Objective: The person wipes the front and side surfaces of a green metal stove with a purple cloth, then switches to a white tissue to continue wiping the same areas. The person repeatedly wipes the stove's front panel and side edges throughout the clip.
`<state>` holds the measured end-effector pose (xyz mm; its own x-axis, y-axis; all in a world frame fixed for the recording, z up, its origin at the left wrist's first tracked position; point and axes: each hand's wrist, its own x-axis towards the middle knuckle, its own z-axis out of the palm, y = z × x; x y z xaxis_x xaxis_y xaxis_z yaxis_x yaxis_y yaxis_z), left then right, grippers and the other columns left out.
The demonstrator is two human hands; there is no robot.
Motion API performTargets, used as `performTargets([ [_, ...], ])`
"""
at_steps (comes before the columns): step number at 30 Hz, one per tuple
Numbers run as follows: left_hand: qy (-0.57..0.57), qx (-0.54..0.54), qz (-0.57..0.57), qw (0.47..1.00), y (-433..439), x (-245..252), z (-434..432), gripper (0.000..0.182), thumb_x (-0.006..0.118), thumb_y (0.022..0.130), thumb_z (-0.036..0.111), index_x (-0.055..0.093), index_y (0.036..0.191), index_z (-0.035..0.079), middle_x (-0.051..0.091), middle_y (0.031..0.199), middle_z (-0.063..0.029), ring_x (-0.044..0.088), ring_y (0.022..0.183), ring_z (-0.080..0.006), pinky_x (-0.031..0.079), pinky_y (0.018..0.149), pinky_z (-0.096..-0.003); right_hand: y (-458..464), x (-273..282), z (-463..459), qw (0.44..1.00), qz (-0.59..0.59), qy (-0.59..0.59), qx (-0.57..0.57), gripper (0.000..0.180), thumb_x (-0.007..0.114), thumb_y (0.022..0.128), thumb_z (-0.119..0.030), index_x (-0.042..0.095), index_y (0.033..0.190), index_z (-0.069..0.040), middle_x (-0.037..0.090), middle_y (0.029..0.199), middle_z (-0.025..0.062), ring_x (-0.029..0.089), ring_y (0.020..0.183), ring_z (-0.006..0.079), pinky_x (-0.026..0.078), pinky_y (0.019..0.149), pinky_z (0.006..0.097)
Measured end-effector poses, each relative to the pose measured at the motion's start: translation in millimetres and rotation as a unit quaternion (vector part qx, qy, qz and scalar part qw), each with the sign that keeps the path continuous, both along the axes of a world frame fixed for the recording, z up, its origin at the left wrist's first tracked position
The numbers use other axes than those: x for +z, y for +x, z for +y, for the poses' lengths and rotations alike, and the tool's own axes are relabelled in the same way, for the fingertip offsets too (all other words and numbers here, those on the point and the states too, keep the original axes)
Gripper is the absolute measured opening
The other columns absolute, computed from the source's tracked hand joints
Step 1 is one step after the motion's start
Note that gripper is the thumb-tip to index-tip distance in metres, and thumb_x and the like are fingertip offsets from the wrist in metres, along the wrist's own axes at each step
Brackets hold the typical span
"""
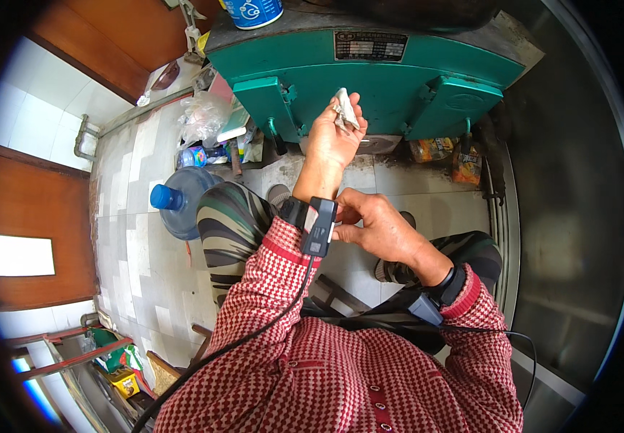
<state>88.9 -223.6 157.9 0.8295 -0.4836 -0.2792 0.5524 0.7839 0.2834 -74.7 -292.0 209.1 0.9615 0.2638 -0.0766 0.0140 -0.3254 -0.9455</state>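
My left hand (pixel 339 127) is turned palm up, with a crumpled white tissue or cloth (pixel 346 110) held between the thumb and fingers. It is in front of a green metal stove or cabinet (pixel 360 89) with two small doors. My right hand (pixel 379 222) pinches at the edge of a black device (pixel 318 227) strapped to my left wrist; the fingertips are partly hidden behind the device. A cable runs from that device down along my left sleeve. A second grey device (pixel 424 308) is strapped to my right wrist.
A large blue water jug (pixel 184 200) stands left of my knee. Plastic bags (pixel 201 119) and small bottles (pixel 192 157) lie beyond it. Orange packets (pixel 466 165) are under the right door. A blue container (pixel 255 12) stands on the green unit's top. A metal panel (pixel 566 189) rises at right.
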Motion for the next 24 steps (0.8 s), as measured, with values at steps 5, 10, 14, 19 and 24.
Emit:
performTargets([
  [5,0.018,0.066,-0.037,0.997,4,18,9,0.019,0.051,0.099,0.020,0.056,0.115,0.010,0.067,0.109,-0.0096,0.063,0.085,-0.0191,0.052,0.069,-0.0355,-12,4,12,0.993,-0.102,-0.061,-0.027,0.046,0.079,0.074,-0.018,0.053,0.108,-0.001,0.065,0.089,0.0148,0.066,0.077,0.0281,0.054,0.069,0.0384],
  [10,0.118,0.207,-0.099,0.966,10,34,11,0.020,0.053,0.097,0.014,0.055,0.116,0.006,0.067,0.105,-0.0123,0.064,0.080,-0.0184,0.052,0.062,-0.0303,-17,0,23,0.985,-0.159,-0.011,-0.059,0.041,0.076,0.075,-0.014,0.054,0.106,0.002,0.064,0.094,0.0166,0.067,0.081,0.0281,0.054,0.071,0.0380],
  [14,0.273,0.328,-0.215,0.879,13,37,8,0.022,0.055,0.096,0.010,0.056,0.116,0.002,0.067,0.099,-0.0111,0.062,0.074,-0.0142,0.051,0.059,-0.0260,-18,-4,35,0.987,-0.117,0.029,-0.108,0.032,0.074,0.076,-0.010,0.054,0.096,0.003,0.065,0.089,0.0175,0.067,0.079,0.0262,0.054,0.071,0.0359],
  [19,0.354,0.400,-0.332,0.778,20,48,6,0.021,0.056,0.096,0.011,0.056,0.115,0.000,0.067,0.098,-0.0112,0.062,0.074,-0.0133,0.051,0.059,-0.0254,-10,-9,46,0.981,-0.054,0.080,-0.170,0.031,0.074,0.076,-0.009,0.050,0.090,0.003,0.065,0.079,0.0171,0.068,0.077,0.0279,0.053,0.071,0.0362],
  [24,0.250,0.292,-0.234,0.893,18,51,17,0.022,0.054,0.097,0.011,0.055,0.116,0.000,0.067,0.100,-0.0124,0.062,0.075,-0.0148,0.051,0.061,-0.0257,-10,-5,36,0.990,-0.095,0.037,-0.096,0.049,0.077,0.073,-0.010,0.051,0.113,0.004,0.063,0.096,0.0184,0.065,0.087,0.0296,0.053,0.077,0.0378],
])
